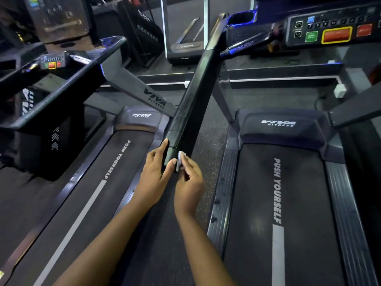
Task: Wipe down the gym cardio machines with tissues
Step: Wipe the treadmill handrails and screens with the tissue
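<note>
Head view looks down between two treadmills, where the wiping is at the near end of a long black handrail (191, 104) that runs up toward the console (329, 32) of the right-hand treadmill (278, 203). The left hand (156, 172) steadies that end: its fingers lie straight along the rail's left face and the thumb rests on the end cap, so its grip is open, touching and not clasping. The right hand (189, 180) has its grip closed on a small folded tissue (181, 156), pinched in the fingertips and pressed against the rail's right face just beside the end. The step in hand looks like cleaning this rail's tip, with most of the machines not yet reached. The next move probably calls for sliding the tissue up the rail with firm, even pressure, then working on to the console and the left-hand treadmill (99, 182). So small a tissue may soon need refolding or replacing.
</note>
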`<state>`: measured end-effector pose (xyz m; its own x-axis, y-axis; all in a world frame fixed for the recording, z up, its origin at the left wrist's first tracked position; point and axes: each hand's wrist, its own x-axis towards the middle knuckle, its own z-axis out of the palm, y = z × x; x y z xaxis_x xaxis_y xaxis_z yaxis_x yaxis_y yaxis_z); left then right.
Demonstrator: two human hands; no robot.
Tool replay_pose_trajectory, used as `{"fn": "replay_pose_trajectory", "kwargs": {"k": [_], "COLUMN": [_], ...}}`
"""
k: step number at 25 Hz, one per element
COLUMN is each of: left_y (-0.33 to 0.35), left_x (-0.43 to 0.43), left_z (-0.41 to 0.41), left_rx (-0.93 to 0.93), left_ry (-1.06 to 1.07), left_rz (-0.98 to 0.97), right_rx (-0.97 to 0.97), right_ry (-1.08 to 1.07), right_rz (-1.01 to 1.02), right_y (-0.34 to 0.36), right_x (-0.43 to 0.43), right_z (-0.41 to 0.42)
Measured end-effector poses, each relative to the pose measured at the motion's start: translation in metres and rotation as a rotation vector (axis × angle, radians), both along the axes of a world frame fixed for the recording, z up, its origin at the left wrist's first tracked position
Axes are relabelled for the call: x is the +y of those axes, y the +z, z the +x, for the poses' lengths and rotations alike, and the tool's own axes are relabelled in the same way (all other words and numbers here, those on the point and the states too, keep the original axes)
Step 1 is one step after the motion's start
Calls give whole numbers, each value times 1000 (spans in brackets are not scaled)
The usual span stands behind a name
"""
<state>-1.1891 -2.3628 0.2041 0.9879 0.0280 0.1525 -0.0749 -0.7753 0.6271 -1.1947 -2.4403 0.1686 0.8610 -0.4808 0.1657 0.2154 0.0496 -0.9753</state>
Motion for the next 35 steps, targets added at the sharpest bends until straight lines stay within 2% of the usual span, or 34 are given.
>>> {"fn": "replay_pose_trajectory", "kwargs": {"k": [3, 5, 7, 9, 12, 14, 18, 22, 24, 25, 28, 30, 35], "left_y": [1, 2, 3, 2, 1, 2, 3, 5, 5, 6, 6, 5, 1], "left_x": [-1, -3, -5, -5, -5, -6, -6, -7, -7, -7, -6, -5, -3], "left_z": [-1, -2, -3, -2, -1, -1, -1, -2, -2, -3, -2, -1, 3], "left_rx": [7, 6, 5, 2, -6, -1, -4, 19, 19, 21, 31, 36, 37], "left_ry": [19, 26, 27, 36, 54, 59, 49, 48, 39, 37, 32, 32, 25], "left_rz": [29, 33, 32, 37, 37, 37, 21, 4, -2, -1, -7, -9, -36], "right_rx": [159, 302, 365, 269, -4, -69, 54, 198, 262, 227, -51, -197, -336], "right_ry": [110, 201, 143, 73, 67, -11, -77, 40, 101, 80, -5, 36, 138], "right_rz": [194, 125, 115, 28, -107, -168, -127, 31, -37, -113, -333, -435, -652], "right_y": [-11, -23, -25, -21, -4, 4, -6, -13, -16, -15, -1, 15, 19], "right_x": [-9, -17, -28, -34, -26, -18, -16, -25, -32, -35, -41, -43, -47], "right_z": [22, 34, 43, 43, 35, 43, 79, 89, 88, 86, 76, 73, 60]}}
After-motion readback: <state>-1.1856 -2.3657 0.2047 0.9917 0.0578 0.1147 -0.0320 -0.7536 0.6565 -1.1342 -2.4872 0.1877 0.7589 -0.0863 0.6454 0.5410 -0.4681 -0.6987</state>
